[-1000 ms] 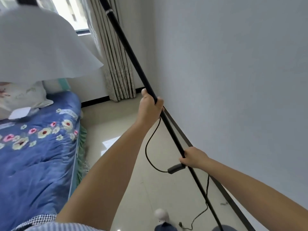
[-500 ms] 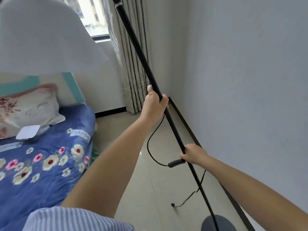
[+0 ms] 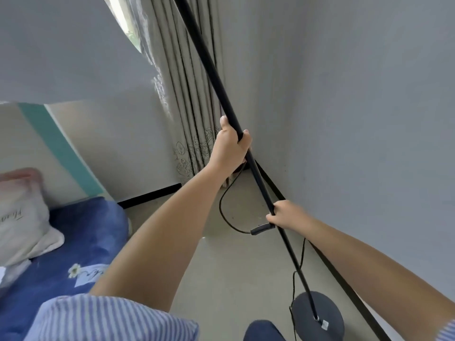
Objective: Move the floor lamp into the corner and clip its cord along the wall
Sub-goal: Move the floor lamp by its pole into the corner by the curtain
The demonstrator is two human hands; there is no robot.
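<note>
The floor lamp has a thin black pole (image 3: 211,72), a round dark base (image 3: 320,313) at the lower right and a white shade (image 3: 69,48) filling the upper left. My left hand (image 3: 230,148) grips the pole at mid height. My right hand (image 3: 286,215) grips it lower down, next to the inline switch (image 3: 261,228). The black cord (image 3: 222,203) loops from my left hand down to the switch, then hangs along the pole to the base. The pole leans toward the room corner (image 3: 256,161).
A beige curtain (image 3: 192,107) hangs in the corner by the window. The grey wall (image 3: 357,119) runs along the right with a black skirting board (image 3: 344,289). A bed with a blue floral cover (image 3: 81,242) and a pillow (image 3: 19,217) stands at the left.
The view has moved forward toward the corner with the lamp. The base has come fully into view at the lower right. Both hands keep their grip on the pole.
</note>
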